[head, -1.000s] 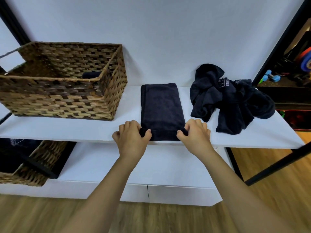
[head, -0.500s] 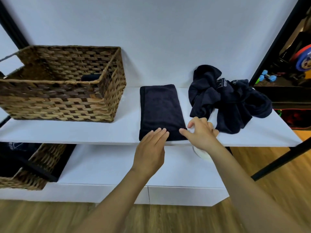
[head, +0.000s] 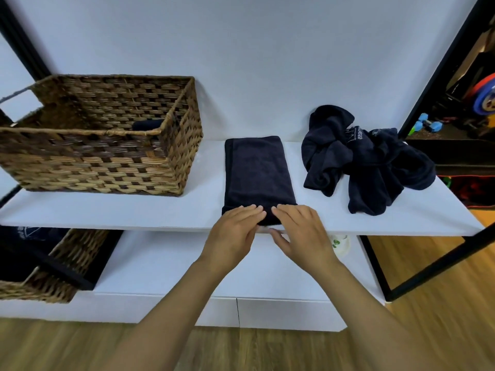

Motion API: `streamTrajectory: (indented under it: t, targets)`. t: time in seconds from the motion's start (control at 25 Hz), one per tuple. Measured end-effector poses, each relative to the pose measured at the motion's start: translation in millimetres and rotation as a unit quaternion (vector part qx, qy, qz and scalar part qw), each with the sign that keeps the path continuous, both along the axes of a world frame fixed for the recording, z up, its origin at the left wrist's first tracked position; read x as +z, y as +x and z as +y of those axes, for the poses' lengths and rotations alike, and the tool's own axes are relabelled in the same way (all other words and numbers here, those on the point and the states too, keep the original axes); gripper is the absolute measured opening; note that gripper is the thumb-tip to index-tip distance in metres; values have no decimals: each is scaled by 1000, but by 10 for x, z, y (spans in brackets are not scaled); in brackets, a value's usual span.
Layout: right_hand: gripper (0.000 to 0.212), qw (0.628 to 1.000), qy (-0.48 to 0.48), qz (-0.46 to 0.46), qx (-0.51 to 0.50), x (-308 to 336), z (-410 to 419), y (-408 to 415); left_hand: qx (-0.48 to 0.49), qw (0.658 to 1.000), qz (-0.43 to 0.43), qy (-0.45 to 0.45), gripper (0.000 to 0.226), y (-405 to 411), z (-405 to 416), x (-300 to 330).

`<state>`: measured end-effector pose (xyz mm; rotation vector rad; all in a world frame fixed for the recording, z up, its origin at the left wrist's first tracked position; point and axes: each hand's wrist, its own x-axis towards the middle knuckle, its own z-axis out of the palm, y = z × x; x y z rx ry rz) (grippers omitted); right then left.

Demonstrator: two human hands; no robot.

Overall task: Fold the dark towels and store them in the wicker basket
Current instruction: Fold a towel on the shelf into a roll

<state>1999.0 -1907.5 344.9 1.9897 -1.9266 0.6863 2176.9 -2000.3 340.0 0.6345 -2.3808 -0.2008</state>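
Left hand [head: 235, 231]: fingers straight and together, laid flat on near end of folded dark towel [head: 258, 178]; nothing pinched. Right hand [head: 302, 234]: fingers straight, slightly spread, tips touching same near end, thumb below at front edge of white shelf [head: 107, 210]. Grip on both sides therefore flat and pressing, not curled. Fingertips of the two hands nearly meeting at towel's near middle.

Folded dark towel: long narrow rectangle, running straight away from the hands toward back wall, flat on shelf, near end at shelf's front edge under the fingers.

Up and to left of left hand, well apart: wicker basket [head: 101, 156], standing on same shelf, open top, a dark folded piece [head: 147, 125] just visible inside at far right corner. Gap of bare shelf between basket and towel.

Up and to right of right hand: heap of dark towels [head: 367, 162], crumpled, unfolded, on shelf, near folded towel but not touching it.

Below and left of the hands, on lower shelf [head: 166, 263]: second wicker basket [head: 53, 269], partly cut by frame, dark cloth inside. Just beside right wrist, under upper shelf: small white round object [head: 340, 243], mostly hidden, kind not discernible.
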Motion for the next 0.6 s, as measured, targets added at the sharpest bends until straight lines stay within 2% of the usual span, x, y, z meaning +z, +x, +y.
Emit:
streamTrajectory:
  t: [0.08, 0.24, 0.44, 0.52, 0.6]
  targets:
    - [47, 1000, 17, -3, -24, -25, 44, -111, 3, 1000, 5, -1, 34, 164, -82, -38]
    - [46, 998, 41, -28, -36, 28, 14, -110, 47, 999, 19, -3, 28, 318, -142, -75]
    - [23, 991, 82, -65, -82, 165, -83, -80, 118, 993, -28, -9, 17, 151, -103, 72]
    - [30, 985, 116, -75, -98, 219, -102, -44, 138, 989, -41, -9, 15, 149, -32, 125]
    - [40, 978, 158, -60, -126, 299, -141, -23, 173, 980, -95, 20, 19, 92, -12, 271]
